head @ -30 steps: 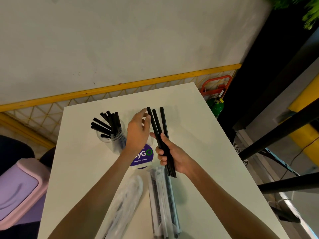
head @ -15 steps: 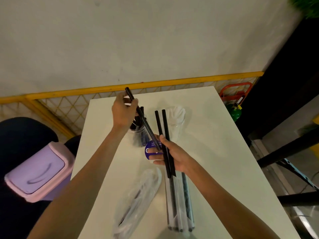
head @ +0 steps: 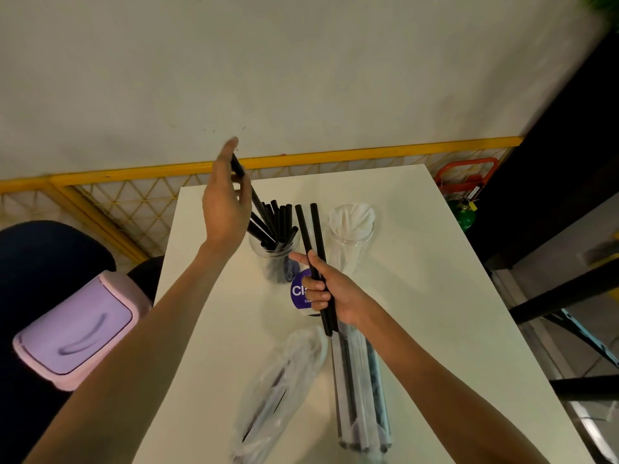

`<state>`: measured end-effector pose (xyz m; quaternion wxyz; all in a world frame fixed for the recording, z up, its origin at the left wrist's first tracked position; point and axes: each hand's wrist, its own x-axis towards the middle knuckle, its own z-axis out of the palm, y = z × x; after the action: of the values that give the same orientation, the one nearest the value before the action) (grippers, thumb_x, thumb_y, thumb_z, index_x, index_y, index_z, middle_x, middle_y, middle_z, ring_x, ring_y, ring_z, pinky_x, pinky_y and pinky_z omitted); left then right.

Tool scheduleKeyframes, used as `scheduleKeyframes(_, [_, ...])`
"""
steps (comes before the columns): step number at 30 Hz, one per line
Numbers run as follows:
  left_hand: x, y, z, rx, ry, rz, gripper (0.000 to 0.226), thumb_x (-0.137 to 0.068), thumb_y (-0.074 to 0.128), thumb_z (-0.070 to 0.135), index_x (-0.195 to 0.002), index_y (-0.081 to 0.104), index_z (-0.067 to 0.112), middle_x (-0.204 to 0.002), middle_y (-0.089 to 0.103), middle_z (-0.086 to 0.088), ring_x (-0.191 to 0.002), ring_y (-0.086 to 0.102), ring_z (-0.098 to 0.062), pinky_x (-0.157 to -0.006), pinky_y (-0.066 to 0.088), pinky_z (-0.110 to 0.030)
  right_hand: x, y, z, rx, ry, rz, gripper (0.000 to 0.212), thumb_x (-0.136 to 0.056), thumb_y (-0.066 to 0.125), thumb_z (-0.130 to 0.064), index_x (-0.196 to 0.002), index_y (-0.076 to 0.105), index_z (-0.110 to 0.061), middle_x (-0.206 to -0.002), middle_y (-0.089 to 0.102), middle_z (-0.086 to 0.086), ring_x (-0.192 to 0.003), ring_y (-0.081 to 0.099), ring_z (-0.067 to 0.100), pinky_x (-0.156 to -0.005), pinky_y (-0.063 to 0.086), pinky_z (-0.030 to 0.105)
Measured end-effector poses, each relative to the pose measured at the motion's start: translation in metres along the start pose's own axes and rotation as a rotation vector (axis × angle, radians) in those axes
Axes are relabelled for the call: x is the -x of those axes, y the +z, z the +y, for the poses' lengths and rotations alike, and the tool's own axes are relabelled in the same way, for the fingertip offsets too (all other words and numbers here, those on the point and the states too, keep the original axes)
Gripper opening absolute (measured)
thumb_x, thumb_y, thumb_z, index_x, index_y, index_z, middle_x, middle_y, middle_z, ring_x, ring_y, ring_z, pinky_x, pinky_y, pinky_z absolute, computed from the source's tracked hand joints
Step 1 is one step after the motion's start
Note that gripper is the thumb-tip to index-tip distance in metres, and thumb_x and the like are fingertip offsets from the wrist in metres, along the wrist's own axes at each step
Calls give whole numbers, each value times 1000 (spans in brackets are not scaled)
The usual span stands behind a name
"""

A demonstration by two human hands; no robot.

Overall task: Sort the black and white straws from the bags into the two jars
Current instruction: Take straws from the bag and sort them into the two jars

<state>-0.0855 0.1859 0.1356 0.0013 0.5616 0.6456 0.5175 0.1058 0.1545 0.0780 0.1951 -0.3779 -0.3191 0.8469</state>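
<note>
Beside the purple "Cla" sticker [head: 297, 291], right hand [head: 335, 291] fingers grip two black straws [head: 310, 229]; beyond it, left hand [head: 226, 209] pinches one straw [head: 258, 203] in the jar [head: 275, 261].

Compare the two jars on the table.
The black-straw jar holds black straws fanning above its rim; the white-straw jar holds white ones, bunched closer. The left hand holds a black straw dipping into the black-straw jar; no held straw reaches the white-straw jar. Both are clear and upright.
</note>
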Motion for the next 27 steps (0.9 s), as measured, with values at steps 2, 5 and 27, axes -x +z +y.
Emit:
scheduleKeyframes(2, [13,8,-10,-31,1,-53,42,-96,47,12,-137,39,12,-106,58,-9,-85,60,-17,-71,55,-34,-2,0,-1,-11,7,-7,38,-98,36,-45,-125,54,-26,-44,28,-8,-34,25,3,-35,27,14])
scheduleKeyframes(5, [29,20,-25,-59,-3,-127,35,-96,46,11,-131,48,8,-104,59,-12,-85,61,-23,-74,54,-39,-6,-1,-3,-19,15,-2,40,-99,35,-44,-128,53,-24,-44,27,-8,-34,25,3,-34,27,14])
scheduleKeyframes(27, [47,29,7,55,-360,-299,36,-93,53,16,-127,50,4,-94,66,-6,-77,57,-11,-66,40,-8,-15,9,-2,-79,23,-36,28,-99,38,-35,-121,55,-31,-57,53,-3,-35,30,3,-33,29,14])
